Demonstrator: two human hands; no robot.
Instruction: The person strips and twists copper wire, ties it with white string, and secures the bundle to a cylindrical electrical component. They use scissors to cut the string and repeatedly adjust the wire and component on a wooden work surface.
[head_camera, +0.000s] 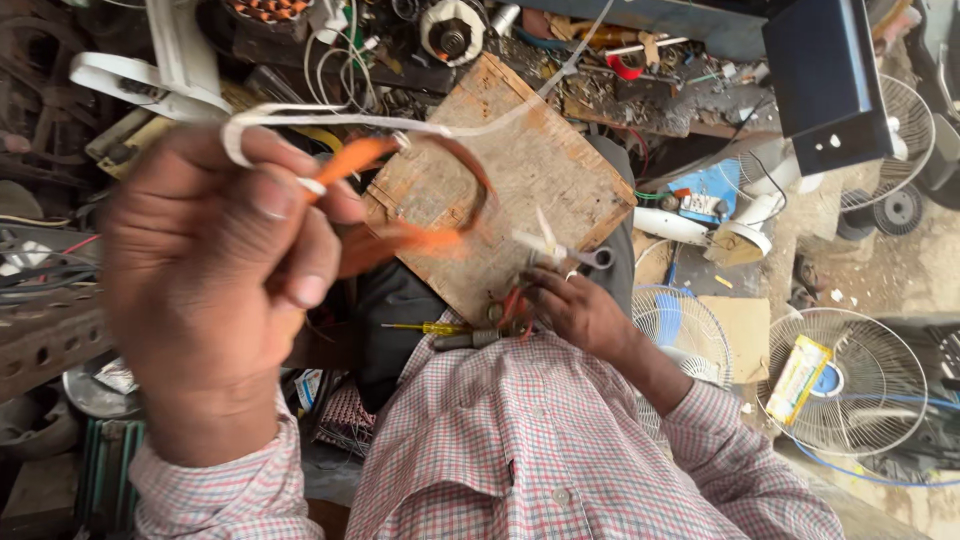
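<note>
The left hand (215, 290) was raised near the camera, pinched shut on an orange wire (400, 200) and white cable (340, 120). The right hand (575, 310) gripped pliers (515, 305) by the wooden board (510, 180) — apparently wire stripping, needing a steady cut.

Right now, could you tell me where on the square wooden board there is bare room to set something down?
The square wooden board is bare across its middle and far corner, bordered by the white flat cable and orange wire loop. Its near edge is crowded: right hand, white-handled tool, yellow screwdriver. The left hand blocks that side.
</note>
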